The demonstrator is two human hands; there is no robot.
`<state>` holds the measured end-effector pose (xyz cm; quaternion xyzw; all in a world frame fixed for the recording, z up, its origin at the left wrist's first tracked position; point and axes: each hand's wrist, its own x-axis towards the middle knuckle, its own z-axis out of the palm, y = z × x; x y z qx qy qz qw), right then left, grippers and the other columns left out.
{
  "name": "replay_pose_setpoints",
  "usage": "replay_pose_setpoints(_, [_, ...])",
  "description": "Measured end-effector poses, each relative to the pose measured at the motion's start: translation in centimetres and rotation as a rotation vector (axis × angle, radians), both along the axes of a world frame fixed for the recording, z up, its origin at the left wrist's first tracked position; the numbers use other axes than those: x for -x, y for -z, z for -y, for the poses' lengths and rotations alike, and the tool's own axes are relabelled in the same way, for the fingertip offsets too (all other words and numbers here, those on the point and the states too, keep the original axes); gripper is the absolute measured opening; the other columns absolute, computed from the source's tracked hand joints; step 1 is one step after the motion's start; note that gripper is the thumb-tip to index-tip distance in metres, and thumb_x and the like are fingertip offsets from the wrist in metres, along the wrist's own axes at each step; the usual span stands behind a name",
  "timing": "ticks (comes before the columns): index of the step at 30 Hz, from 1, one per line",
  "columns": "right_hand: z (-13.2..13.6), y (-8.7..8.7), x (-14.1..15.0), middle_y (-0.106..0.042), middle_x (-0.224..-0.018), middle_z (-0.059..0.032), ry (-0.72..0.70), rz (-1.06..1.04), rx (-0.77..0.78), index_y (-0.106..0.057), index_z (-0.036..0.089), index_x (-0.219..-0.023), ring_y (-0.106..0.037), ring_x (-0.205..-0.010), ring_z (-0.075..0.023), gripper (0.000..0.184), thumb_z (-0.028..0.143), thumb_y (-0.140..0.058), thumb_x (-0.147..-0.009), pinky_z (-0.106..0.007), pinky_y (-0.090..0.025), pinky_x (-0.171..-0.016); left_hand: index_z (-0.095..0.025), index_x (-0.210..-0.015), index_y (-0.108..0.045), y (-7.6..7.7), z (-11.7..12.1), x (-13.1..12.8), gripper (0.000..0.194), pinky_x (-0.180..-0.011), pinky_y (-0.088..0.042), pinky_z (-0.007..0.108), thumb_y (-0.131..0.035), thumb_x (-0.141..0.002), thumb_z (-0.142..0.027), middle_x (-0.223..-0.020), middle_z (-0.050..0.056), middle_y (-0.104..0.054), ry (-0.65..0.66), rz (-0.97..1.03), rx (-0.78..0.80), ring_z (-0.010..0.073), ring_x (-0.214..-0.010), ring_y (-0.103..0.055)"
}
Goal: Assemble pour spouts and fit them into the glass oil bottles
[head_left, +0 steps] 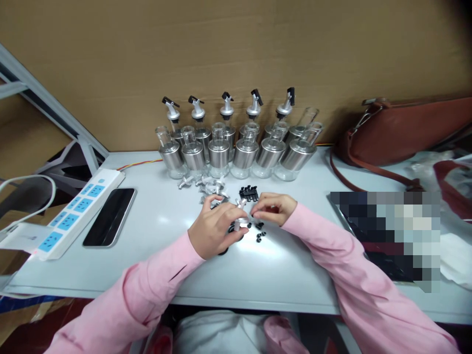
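Note:
Between the thumb and fingers of my left hand [217, 228] is a silver pourer spout [241, 222], held low over the table. Close to its right side, my right hand [275, 209] has its fingers pinched together; whatever they hold is too small to make out. Loose silver pourer spouts [210, 187] lie in a pile behind my left hand. A cluster of black lever pieces [250, 193] sits just beyond my fingertips. Small black plugs [259, 238] are scattered below my right hand, and black rings partly show under my left.
Steel-sleeved glass bottles [219, 153] stand in two rows at the back; several rear ones carry pourers [227, 107]. At left lie a phone [110, 217] and a power strip [79, 211]. A brown handbag [401, 130] and a pixelated flat item [387, 236] occupy the right.

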<state>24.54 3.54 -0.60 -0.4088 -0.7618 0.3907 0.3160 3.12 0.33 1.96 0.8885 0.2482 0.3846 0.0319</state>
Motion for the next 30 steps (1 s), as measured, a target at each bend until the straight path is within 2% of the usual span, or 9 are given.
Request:
replay_pose_setpoints(2, [0.1,-0.8,0.4,-0.060,-0.073,-0.0056,0.091,-0.150,0.027,-0.066,0.018,-0.067,-0.057,-0.065,-0.0144,0.029,0.048,-0.065,-0.068,-0.025,-0.045,-0.052,-0.018,-0.099,-0.040,0.0,0.0,0.0,0.013,-0.087,-0.034,0.036,-0.041,-0.091,-0.028,-0.081,0.001,-0.066,-0.002,-0.012,0.004,0.0127,-0.072,-0.060])
replay_pose_setpoints(5, [0.6,-2.0,0.8,-0.064,-0.075,-0.0046,0.205,-0.435,0.237,-0.061,0.019,-0.076,-0.062,-0.062,-0.0147,0.029,0.047,-0.063,-0.071,-0.024,-0.046,-0.045,-0.018,-0.099,-0.040,0.0,-0.1,-0.1,0.014,-0.086,-0.034,0.036,-0.039,-0.092,-0.030,-0.080,0.001,-0.065,-0.010,-0.043,-0.013,0.0125,-0.071,-0.060])
replay_pose_setpoints(8, [1.1,-2.7,1.3,-0.060,-0.060,0.0010,0.232,-0.631,0.335,-0.060,0.018,-0.079,-0.054,-0.044,-0.0087,0.030,0.044,-0.068,-0.068,-0.022,-0.042,-0.041,-0.018,-0.099,-0.040,0.1,-0.2,-0.1,0.014,-0.085,-0.035,0.037,-0.038,-0.093,-0.030,-0.078,0.001,-0.065,-0.022,-0.079,-0.048,0.0127,-0.070,-0.060])
replay_pose_setpoints(12, [1.5,-2.6,2.5,-0.056,-0.052,0.0052,0.193,-0.781,0.349,-0.057,0.019,-0.074,-0.043,-0.037,-0.0048,0.032,0.042,-0.074,-0.062,-0.021,-0.036,-0.038,-0.018,-0.100,-0.039,0.1,-0.1,-0.1,0.014,-0.085,-0.037,0.036,-0.035,-0.094,-0.029,-0.083,0.003,-0.065,-0.018,-0.105,-0.056,0.0125,-0.073,-0.062])
replay_pose_setpoints(15, [1.6,-2.3,3.1,-0.058,-0.052,0.0045,0.188,-0.815,0.352,-0.057,0.018,-0.066,-0.044,-0.038,-0.0045,0.030,0.040,-0.076,-0.059,-0.020,-0.035,-0.038,-0.017,-0.100,-0.037,0.2,-0.2,-0.2,0.014,-0.086,-0.038,0.035,-0.035,-0.094,-0.029,-0.091,0.006,-0.066,0.008,-0.078,-0.031,0.0138,-0.085,-0.063])
replay_pose_setpoints(21, [2.0,-2.7,3.2,-0.066,-0.064,0.0005,0.221,-0.775,0.287,-0.066,0.019,-0.069,-0.057,-0.051,-0.0082,0.021,0.033,-0.078,-0.058,-0.024,-0.050,-0.053,-0.016,-0.101,-0.034,0.4,-0.4,-0.3,0.018,-0.083,-0.043,0.037,-0.037,-0.093,-0.032,-0.094,0.009,-0.066,0.030,-0.006,-0.083,0.0169,-0.092,-0.063])
replay_pose_setpoints(27, [2.2,-2.6,3.2,-0.068,-0.068,0.0018,0.275,-0.768,0.234,-0.063,0.021,-0.078,-0.063,-0.063,-0.0101,0.032,0.031,-0.081,-0.053,-0.025,-0.053,-0.066,-0.017,-0.102,-0.033,0.4,-0.4,-0.4,0.017,-0.081,-0.044,0.040,-0.036,-0.093,-0.031,-0.105,0.015,-0.063,0.035,-0.001,-0.068,0.0185,-0.097,-0.062])
replay_pose_setpoints(30, [2.2,-2.4,3.1,-0.068,-0.070,0.0004,0.286,-0.722,0.183,-0.062,0.021,-0.078,-0.063,-0.064,-0.0114,0.033,0.034,-0.080,-0.054,-0.027,-0.053,-0.067,-0.016,-0.100,-0.033,0.3,-0.3,-0.3,0.017,-0.081,-0.045,0.040,-0.037,-0.093,-0.030,-0.112,0.020,-0.059,0.044,-0.018,-0.033,0.0201,-0.103,-0.060])
